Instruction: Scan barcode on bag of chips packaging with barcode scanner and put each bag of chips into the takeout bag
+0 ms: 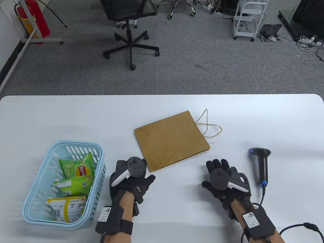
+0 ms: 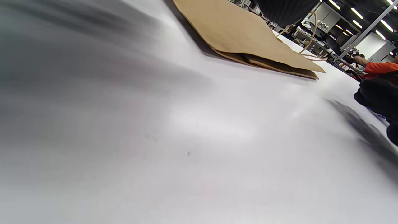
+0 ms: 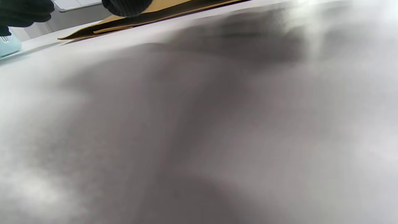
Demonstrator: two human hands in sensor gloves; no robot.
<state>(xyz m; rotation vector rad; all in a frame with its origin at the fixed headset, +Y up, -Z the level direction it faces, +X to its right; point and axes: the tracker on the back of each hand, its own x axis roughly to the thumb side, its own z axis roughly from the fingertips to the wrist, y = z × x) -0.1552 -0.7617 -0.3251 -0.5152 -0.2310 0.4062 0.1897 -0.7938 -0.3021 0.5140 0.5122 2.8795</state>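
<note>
Hands [image 1: 177,182] apparently rest flat between basket [image 1: 38,202] and scanner [image 1: 262,164].

Matt brown paper takeout bag [image 1: 172,140]; plastic basket [image 1: 38,202].

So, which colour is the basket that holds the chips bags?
Light blue. The basket shows best in the table view, on the table's left side.

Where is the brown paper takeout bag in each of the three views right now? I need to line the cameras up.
Table view: the takeout bag lies flat at the table's centre, handles toward the far right.
Left wrist view: the bag sits top centre, handles at its right.
Right wrist view: only a strip of the bag shows along the top edge.
Shared landmark: the white table, on which the bag lies in every view.
</note>
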